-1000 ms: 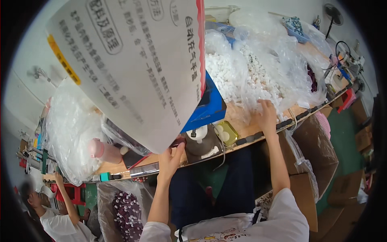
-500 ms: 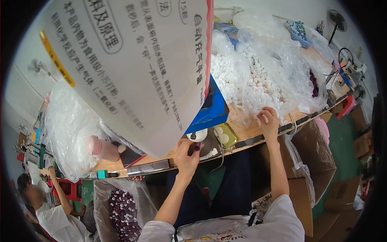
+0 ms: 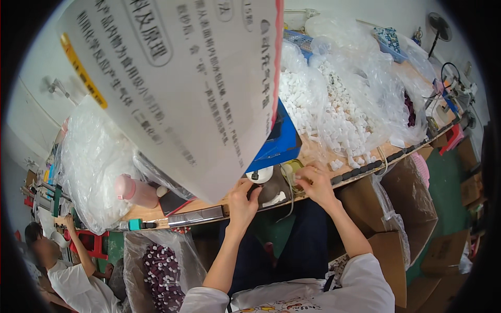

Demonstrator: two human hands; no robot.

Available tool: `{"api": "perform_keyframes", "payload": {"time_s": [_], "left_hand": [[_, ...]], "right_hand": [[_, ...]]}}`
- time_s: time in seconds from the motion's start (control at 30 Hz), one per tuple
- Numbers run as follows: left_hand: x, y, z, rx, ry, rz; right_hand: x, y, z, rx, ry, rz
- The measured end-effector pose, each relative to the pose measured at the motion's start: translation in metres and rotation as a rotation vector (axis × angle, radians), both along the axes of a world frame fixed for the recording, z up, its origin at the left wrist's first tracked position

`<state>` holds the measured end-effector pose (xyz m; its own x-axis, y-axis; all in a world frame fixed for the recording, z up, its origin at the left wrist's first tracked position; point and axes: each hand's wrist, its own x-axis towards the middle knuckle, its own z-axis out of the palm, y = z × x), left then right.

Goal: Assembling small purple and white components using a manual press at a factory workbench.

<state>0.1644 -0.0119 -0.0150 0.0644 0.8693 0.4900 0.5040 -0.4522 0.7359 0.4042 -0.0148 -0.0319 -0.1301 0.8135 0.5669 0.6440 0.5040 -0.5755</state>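
Observation:
My left hand (image 3: 243,202) is closed at the table's front edge, beside a white round machine part (image 3: 260,174) with a black knob. Its fingers and thumb pinch a small dark purple piece (image 3: 255,187), mostly hidden by them. My right hand (image 3: 317,185) is at the right side of a yellow-green dish (image 3: 293,168) and partly covers it. Thumb and fingertips are drawn together there; whatever they hold is too small to make out. Behind and right of that hand, a heap of small white plastic caps (image 3: 339,120) spills from clear bags onto the wooden table (image 3: 313,151).
A large printed sheet (image 3: 172,94) hides much of the left. Beneath it is a blue box (image 3: 282,141). A pink bottle (image 3: 135,191) stands left. Below the table, a lined container holds purple-and-white pieces (image 3: 160,276); a cardboard box (image 3: 407,203) stands right. Another person (image 3: 78,281) sits at far left.
My right hand has moved left from the edge of the white cap heap to the yellow-green dish, nearer my left hand. My left hand stays by the white machine part, its purple piece now less visible.

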Motion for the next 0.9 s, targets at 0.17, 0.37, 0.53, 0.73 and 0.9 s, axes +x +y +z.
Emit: {"api": "perform_keyframes", "payload": {"time_s": [0.17,0.37,0.53,0.73,0.9], "left_hand": [[0.024,-0.011,0.031,0.008,-0.063,0.073],[0.019,-0.006,-0.003,0.039,-0.062,0.134],[0.022,-0.007,-0.006,0.105,-0.100,0.167],[-0.004,0.018,-0.005,-0.318,-0.218,-0.066],[-0.001,0.001,0.021,-0.188,0.098,-0.022]], "right_hand": [[-0.046,-0.005,0.031,-0.121,0.664,0.031],[-0.079,0.006,0.035,0.199,0.225,0.163],[-0.077,0.008,0.029,0.396,-0.027,0.163],[-0.029,0.042,0.016,-0.152,0.449,-0.166],[-0.011,0.075,0.027,-0.213,0.104,-0.276]]}}
